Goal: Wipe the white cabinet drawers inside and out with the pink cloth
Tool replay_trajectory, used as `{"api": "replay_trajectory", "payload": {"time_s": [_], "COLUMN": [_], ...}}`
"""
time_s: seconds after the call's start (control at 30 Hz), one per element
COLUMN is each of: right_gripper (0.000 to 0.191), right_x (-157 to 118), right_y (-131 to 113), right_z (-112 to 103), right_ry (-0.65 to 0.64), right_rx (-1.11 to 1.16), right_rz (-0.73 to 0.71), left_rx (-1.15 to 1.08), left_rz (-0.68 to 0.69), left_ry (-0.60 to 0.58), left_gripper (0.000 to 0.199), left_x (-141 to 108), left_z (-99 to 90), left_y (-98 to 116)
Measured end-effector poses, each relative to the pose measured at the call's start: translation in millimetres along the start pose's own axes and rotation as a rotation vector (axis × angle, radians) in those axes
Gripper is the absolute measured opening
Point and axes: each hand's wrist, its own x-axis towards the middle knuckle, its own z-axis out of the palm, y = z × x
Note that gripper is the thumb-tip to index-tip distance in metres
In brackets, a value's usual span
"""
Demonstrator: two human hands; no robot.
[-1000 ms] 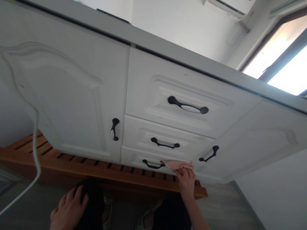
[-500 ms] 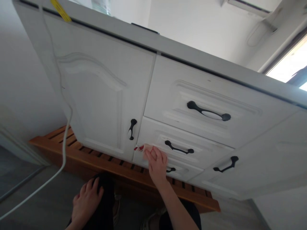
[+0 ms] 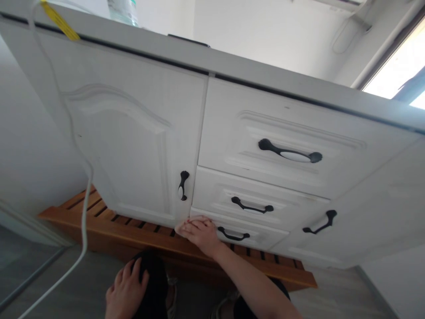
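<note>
My right hand presses a pale pink cloth with a bit of red against the lower left corner of the white cabinet's bottom drawer. Most of the cloth is hidden under my fingers. Just right of the hand is the bottom drawer's black handle. My left hand lies on my dark-clothed knee, fingers spread over it and holding nothing.
The cabinet stands on a slatted wooden base that juts out in front. A white cable hangs down at the left. On the countertop are a clear bottle and a dark flat object. Black handles stick out from the doors and drawers.
My right hand has moved down and left with the cloth, from the seam below the middle drawer to the bottom drawer's corner. My left hand stays on the knee. The view has shifted slightly.
</note>
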Motion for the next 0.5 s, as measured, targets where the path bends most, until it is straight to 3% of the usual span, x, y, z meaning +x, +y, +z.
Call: {"api": "replay_trajectory", "payload": {"time_s": [0.17, 0.33, 0.5], "right_gripper": [0.034, 0.023, 0.028], "right_x": [-1, -15, 6], "right_y": [11, 6, -8], "right_z": [1, 21, 19], "right_ry": [0.129, 0.033, 0.047], "right_rx": [-0.14, -0.187, -0.169], "right_rz": [-0.079, -0.157, -0.109], "left_rx": [0.03, 0.039, 0.031], "left_rz": [-0.005, 0.011, -0.003], "left_ry": [-0.01, -0.032, -0.047], "left_gripper": [0.07, 0.071, 0.074], "left_x": [2, -1, 2], "left_z": [-3.5, -6.3, -7.4], "left_y": [8, 7, 5]}}
